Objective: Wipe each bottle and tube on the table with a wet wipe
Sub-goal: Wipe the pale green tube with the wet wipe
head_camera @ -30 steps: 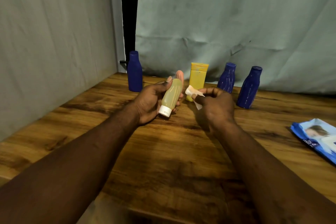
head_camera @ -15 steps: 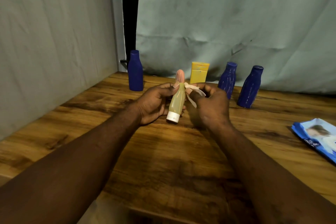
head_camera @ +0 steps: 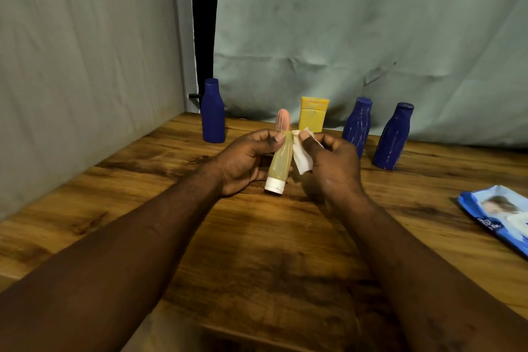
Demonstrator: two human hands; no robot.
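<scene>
A pale yellow tube [head_camera: 279, 161] was held nearly upright just above the counter [head_camera: 257, 260], with its white cap [head_camera: 275, 186] turned down and its pink crimped end up. It was grasped by the left hand [head_camera: 243, 160], whose fingers and thumb were curled round its upper half. A wet wipe [head_camera: 303, 158] was pinched in the right hand [head_camera: 334, 164] and laid against the right side of the tube, a loose flap hanging down.

Behind the tube and slightly to its right stood a deeper yellow tube [head_camera: 313, 116], its foot hidden by the wipe and fingertips. Behind the tube and to its left, a first blue bottle [head_camera: 213, 113] stood upright. To the right of the tube, a second blue bottle [head_camera: 358, 123] was partly covered by the right hand, and a third blue bottle [head_camera: 393, 137] stood just beyond it. Well to the right of the tube, a blue wipes packet [head_camera: 500, 214] lay flat and was cut off by the frame edge.

One second earlier the tube had been leaned to the right and the wipe kept apart from it. Half a second earlier the wipe had been bunched thinly near the crimped end; since then it had been spread wider down the side. The standing bottles and the packet had not been shifted.

White letters were printed on the packet, but they could not be read.
</scene>
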